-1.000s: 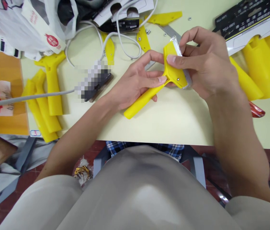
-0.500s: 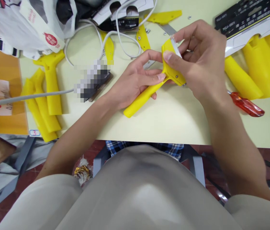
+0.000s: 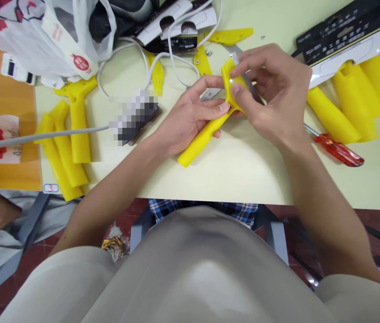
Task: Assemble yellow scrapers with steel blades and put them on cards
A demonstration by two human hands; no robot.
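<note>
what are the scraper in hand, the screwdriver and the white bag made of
Scraper: body likely molded plastic, evenly yellow with a low sheen. Screwdriver: handle probably plastic, red and glossy with bright highlights; shaft looks like metal, grey and shiny. White bag: seemingly thin plastic film, creased and partly see-through.

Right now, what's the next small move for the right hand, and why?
I'd probably have the right hand press the screw flat: it shows on the head of the yellow scraper, between that hand's thumb and index finger, while the left hand holds the neck. The red screwdriver lies on the table, in neither hand.
</note>
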